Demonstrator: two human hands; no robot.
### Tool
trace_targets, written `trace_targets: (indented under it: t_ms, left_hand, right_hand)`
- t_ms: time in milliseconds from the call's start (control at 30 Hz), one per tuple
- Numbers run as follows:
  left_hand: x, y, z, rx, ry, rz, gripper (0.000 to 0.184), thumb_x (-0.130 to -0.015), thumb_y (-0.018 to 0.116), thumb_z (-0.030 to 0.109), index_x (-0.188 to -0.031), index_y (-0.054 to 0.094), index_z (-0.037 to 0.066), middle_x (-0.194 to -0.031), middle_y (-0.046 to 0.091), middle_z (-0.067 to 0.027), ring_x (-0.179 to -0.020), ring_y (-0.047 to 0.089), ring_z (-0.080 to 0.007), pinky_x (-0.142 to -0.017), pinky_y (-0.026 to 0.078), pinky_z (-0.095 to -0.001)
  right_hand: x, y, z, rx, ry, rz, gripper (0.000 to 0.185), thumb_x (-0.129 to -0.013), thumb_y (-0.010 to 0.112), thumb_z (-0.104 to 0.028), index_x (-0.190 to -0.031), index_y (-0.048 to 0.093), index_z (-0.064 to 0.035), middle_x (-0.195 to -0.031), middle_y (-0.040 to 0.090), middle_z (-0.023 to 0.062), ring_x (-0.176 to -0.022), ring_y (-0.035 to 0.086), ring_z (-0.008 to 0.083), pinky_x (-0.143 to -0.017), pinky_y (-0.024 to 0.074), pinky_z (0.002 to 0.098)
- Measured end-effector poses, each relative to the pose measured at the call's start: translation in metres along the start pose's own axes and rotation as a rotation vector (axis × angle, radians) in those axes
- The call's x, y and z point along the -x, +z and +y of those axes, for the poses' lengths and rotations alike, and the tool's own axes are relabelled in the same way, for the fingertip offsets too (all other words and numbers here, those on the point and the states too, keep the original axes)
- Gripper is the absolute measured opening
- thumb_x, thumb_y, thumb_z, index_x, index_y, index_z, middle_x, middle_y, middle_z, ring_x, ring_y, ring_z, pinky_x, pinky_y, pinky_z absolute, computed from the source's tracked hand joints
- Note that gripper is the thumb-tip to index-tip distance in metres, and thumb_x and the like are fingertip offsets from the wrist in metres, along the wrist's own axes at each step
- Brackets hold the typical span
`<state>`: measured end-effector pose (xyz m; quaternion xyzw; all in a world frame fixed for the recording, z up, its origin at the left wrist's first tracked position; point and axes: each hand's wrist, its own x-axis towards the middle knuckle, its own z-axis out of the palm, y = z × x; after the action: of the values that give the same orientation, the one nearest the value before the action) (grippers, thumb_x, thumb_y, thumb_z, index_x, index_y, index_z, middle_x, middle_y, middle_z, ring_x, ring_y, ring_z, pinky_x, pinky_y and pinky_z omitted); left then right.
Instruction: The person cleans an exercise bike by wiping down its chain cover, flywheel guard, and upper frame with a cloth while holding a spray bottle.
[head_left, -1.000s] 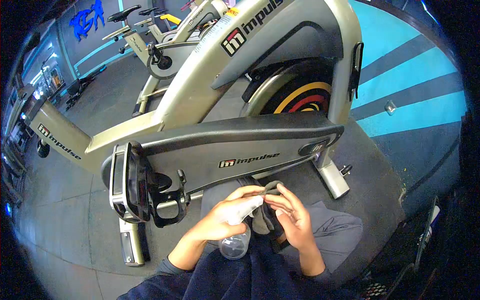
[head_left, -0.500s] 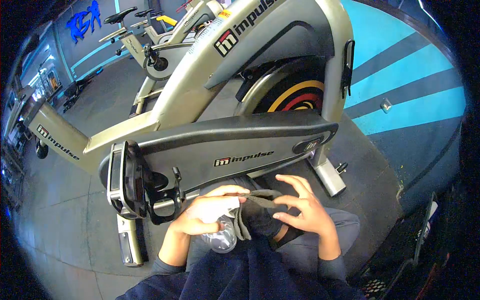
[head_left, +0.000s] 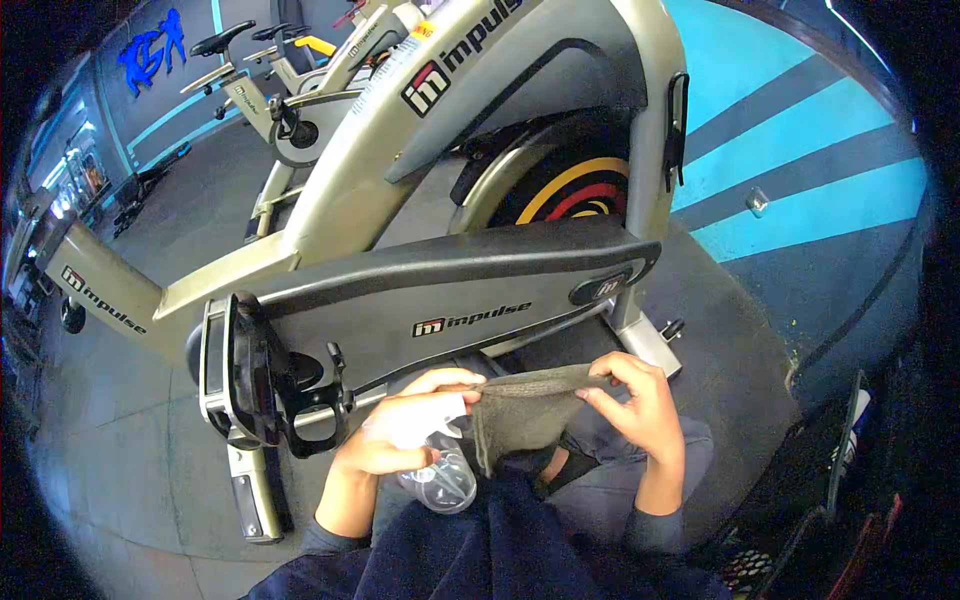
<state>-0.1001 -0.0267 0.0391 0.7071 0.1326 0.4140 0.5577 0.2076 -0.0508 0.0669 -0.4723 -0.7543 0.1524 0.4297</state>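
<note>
Grey cloth [head_left: 525, 415] hangs stretched near the exercise bike [head_left: 370, 340], its top edge pinched by left hand [head_left: 400, 425] and right hand [head_left: 635, 405]. The left also grips a clear bottle [head_left: 440, 485], partly hiding its white top. 0.5 s ago, the cloth was folded.

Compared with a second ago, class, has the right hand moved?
Yes. Judged against the nearest bike, the right hand has shifted right and slightly upward in the picture.

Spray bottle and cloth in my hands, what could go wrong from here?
Your left hand grips the spray bottle while pinching one end of the cloth, so the bottle might slip. The bike pedal juts out near that hand, so a leftward swing could bump it.
</note>
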Motion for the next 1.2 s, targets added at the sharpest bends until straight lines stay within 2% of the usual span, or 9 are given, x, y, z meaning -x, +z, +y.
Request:
trace_targets:
  t_ms: [267, 333, 567, 667, 767, 833, 900, 1100, 1200]
  left_hand:
    - [0.0, -0.006, -0.001, -0.028, 0.02, 0.0, 0.063, -0.067, 0.07, 0.016, -0.128, 0.06, 0.006, -0.141, 0.042, -0.0245, -0.13, 0.043, -0.0363, -0.109, 0.033, -0.0466]
    - [0.0, -0.005, -0.005, -0.006, 0.044, -0.008, 0.064, -0.066, 0.069, 0.013, -0.129, 0.059, 0.006, -0.141, 0.042, -0.024, -0.131, 0.043, -0.0363, -0.109, 0.033, -0.0466]
    - [-0.017, 0.018, -0.01, -0.093, 0.067, -0.08, 0.068, -0.064, 0.06, 0.001, -0.132, 0.055, 0.004, -0.143, 0.04, -0.0226, -0.132, 0.042, -0.0348, -0.108, 0.036, -0.0447]
    - [-0.02, 0.025, -0.013, -0.149, 0.044, -0.1, 0.071, -0.064, 0.059, 0.0, -0.134, 0.054, 0.005, -0.144, 0.04, -0.0208, -0.133, 0.041, -0.0349, -0.109, 0.035, -0.0435]
    - [-0.021, 0.027, -0.019, -0.211, 0.068, -0.152, 0.074, -0.065, 0.058, 0.0, -0.137, 0.05, 0.007, -0.144, 0.04, -0.0206, -0.134, 0.04, -0.0375, -0.109, 0.034, -0.0444]
    - [-0.021, 0.031, -0.025, -0.227, 0.067, -0.225, 0.065, -0.073, 0.064, 0.019, -0.134, 0.052, 0.003, -0.142, 0.043, -0.0218, -0.131, 0.042, -0.0371, -0.108, 0.033, -0.0476]
    - [-0.022, 0.038, -0.029, -0.155, 0.124, -0.351, 0.068, -0.071, 0.062, 0.009, -0.137, 0.048, 0.003, -0.144, 0.041, -0.021, -0.132, 0.042, -0.0377, -0.108, 0.035, -0.0463]
    - [-0.023, 0.06, -0.028, -0.141, 0.076, -0.62, 0.072, -0.063, 0.058, 0.0, -0.134, 0.046, -0.002, -0.148, 0.036, -0.0171, -0.135, 0.04, -0.0342, -0.108, 0.037, -0.0408]
    - [-0.024, 0.064, -0.024, -0.132, 0.021, -0.64, 0.07, -0.067, 0.058, 0.003, -0.135, 0.046, -0.002, -0.149, 0.035, -0.0187, -0.135, 0.039, -0.0354, -0.11, 0.036, -0.0418]
  right_hand:
    - [0.006, 0.004, -0.001, -0.163, 0.028, -0.086, 0.031, -0.074, 0.079, -0.009, -0.101, 0.065, -0.0016, -0.087, 0.065, 0.0049, -0.073, 0.057, 0.0137, -0.065, 0.0465, 0.0277]
    - [0.009, 0.014, 0.007, -0.312, 0.081, 0.101, 0.041, -0.077, 0.076, -0.006, -0.115, 0.061, -0.0032, -0.088, 0.061, 0.001, -0.071, 0.054, 0.0102, -0.063, 0.0447, 0.0249]
    - [0.036, 0.12, 0.078, -0.464, 0.232, 0.429, 0.028, -0.085, 0.066, 0.0, -0.111, 0.058, -0.0042, -0.082, 0.055, -0.0001, -0.068, 0.051, 0.0057, -0.057, 0.0408, 0.0195]
    - [0.056, 0.131, 0.065, -0.905, 0.588, 0.225, 0.026, -0.098, 0.054, -0.011, -0.123, 0.049, -0.0062, -0.077, 0.056, -0.0003, -0.065, 0.052, 0.0082, -0.056, 0.0401, 0.0212]
    - [0.078, 0.145, 0.059, -1.24, 0.922, 0.07, 0.048, -0.102, 0.041, -0.046, -0.132, 0.045, -0.0093, -0.084, 0.058, 0.0057, -0.064, 0.055, 0.0142, -0.056, 0.0425, 0.0283]
    - [0.081, 0.146, 0.058, -1.328, 0.883, 0.071, 0.054, -0.1, 0.038, -0.052, -0.134, 0.045, -0.0108, -0.1, 0.057, 0.0044, -0.082, 0.055, 0.0162, -0.07, 0.0432, 0.0309]
    - [0.081, 0.148, 0.057, -1.508, 0.785, 0.064, 0.068, -0.095, 0.033, -0.065, -0.138, 0.045, -0.0139, -0.131, 0.057, 0.0018, -0.116, 0.056, 0.0201, -0.098, 0.0448, 0.0362]
    - [0.073, 0.114, 0.059, -1.451, 0.726, 0.301, 0.094, -0.088, 0.026, -0.078, -0.14, 0.041, -0.0016, -0.135, 0.052, 0.0173, -0.122, 0.052, 0.0338, -0.104, 0.0417, 0.0458]
    - [0.084, 0.107, 0.065, -1.875, 0.411, 0.276, 0.092, -0.086, 0.037, -0.077, -0.138, 0.043, -0.0008, -0.136, 0.051, 0.0189, -0.119, 0.053, 0.0345, -0.103, 0.0416, 0.0485]
